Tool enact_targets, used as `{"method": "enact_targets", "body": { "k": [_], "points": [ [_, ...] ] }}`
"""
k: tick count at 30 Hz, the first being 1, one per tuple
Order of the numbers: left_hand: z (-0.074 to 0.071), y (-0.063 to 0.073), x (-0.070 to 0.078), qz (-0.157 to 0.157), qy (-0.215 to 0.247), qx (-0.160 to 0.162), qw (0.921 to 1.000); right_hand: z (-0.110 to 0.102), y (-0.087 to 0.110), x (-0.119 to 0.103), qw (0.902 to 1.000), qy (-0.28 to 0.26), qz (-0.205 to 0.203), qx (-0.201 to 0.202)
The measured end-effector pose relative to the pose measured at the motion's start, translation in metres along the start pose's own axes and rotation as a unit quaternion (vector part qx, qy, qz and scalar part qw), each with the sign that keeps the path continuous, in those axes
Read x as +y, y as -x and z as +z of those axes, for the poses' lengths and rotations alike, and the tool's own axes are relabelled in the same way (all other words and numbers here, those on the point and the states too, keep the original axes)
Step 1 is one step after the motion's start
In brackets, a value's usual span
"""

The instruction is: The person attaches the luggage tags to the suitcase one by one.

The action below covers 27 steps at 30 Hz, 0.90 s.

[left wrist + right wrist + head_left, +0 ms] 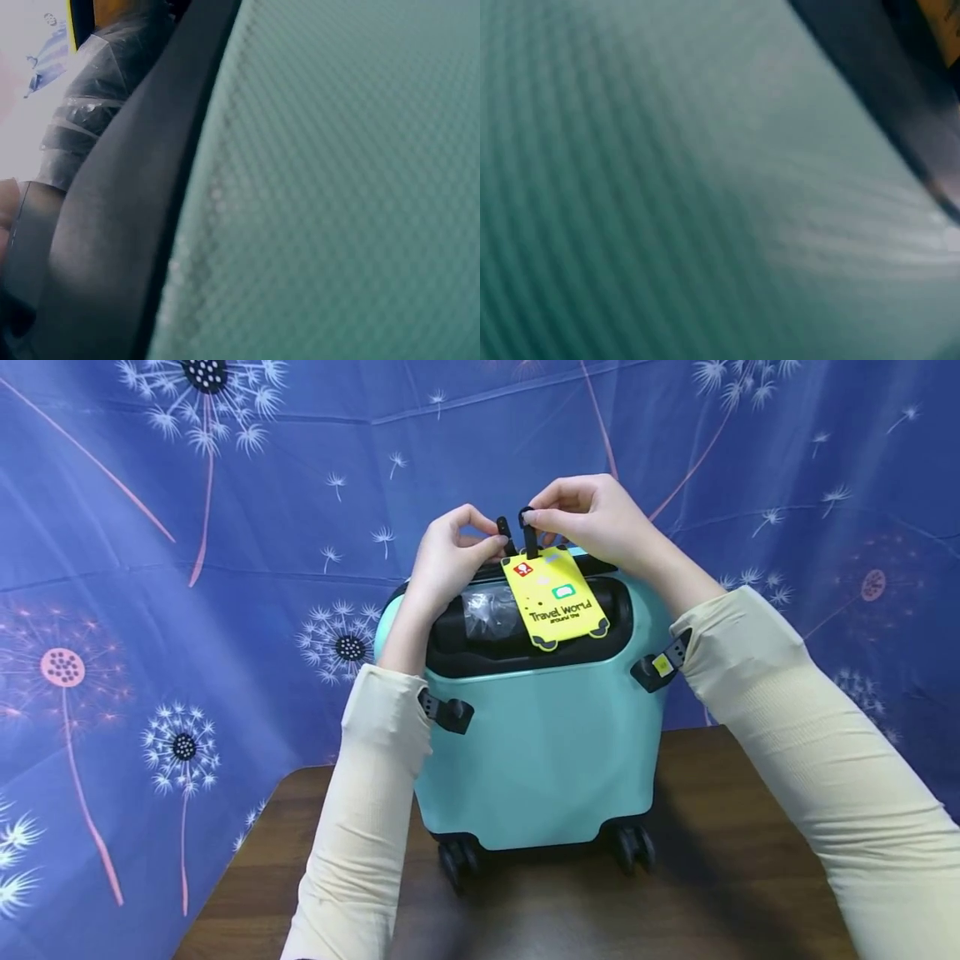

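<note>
A teal suitcase [540,752] stands upright, its ribbed or dimpled shell filling much of both wrist views. Over its black recessed top panel lies a yellow luggage tag [555,602] printed "Travel World". The tag's black strap [531,539] rises from its upper end, near the top of the suitcase. My right hand [596,518] pinches the looped part of this strap between thumb and fingers. To its left, my left hand [453,556] pinches another upright black strap end [506,533]. Whether both ends belong to one strap, I cannot tell. Fingertips behind the straps are partly hidden.
Clear plastic film [491,612] wraps the handle in the recess, also seen as wrapped handle [82,112] in the left wrist view. The suitcase's black wheels [633,846] rest on a brown wooden table [480,922]. A blue dandelion-patterned cloth [300,485] hangs close behind.
</note>
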<state>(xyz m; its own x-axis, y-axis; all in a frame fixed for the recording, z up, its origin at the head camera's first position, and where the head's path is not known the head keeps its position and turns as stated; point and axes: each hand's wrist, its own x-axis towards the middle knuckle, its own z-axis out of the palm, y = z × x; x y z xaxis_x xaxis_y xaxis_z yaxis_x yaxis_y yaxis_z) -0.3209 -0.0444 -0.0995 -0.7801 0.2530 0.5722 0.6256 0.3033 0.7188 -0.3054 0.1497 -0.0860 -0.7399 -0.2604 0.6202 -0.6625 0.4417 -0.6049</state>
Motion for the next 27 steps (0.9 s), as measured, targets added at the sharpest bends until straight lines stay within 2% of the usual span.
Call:
{"method": "enact_targets", "body": {
  "k": [6, 13, 17, 21, 27],
  "points": [
    [0.001, 0.001, 0.001, 0.003, -0.073, 0.007, 0.9973, 0.004, -0.002, 0.008, 0.9992, -0.026, -0.028, 0.016],
    [0.0, 0.001, 0.005, 0.012, -0.114, 0.007, 0.9934, 0.003, -0.002, 0.012, 0.9974, -0.059, -0.038, 0.016],
    [0.0, -0.001, 0.005, 0.027, -0.157, 0.014, 0.9871, 0.004, -0.003, 0.013, 0.9961, -0.08, -0.034, 0.018],
    [0.002, -0.003, 0.004, 0.039, -0.203, 0.016, 0.9783, 0.004, -0.003, 0.014, 0.9968, -0.072, -0.031, 0.016],
    [0.005, -0.002, 0.001, 0.045, -0.228, 0.015, 0.9726, 0.005, -0.001, 0.016, 0.9976, -0.067, -0.015, 0.012]
  ]
}}
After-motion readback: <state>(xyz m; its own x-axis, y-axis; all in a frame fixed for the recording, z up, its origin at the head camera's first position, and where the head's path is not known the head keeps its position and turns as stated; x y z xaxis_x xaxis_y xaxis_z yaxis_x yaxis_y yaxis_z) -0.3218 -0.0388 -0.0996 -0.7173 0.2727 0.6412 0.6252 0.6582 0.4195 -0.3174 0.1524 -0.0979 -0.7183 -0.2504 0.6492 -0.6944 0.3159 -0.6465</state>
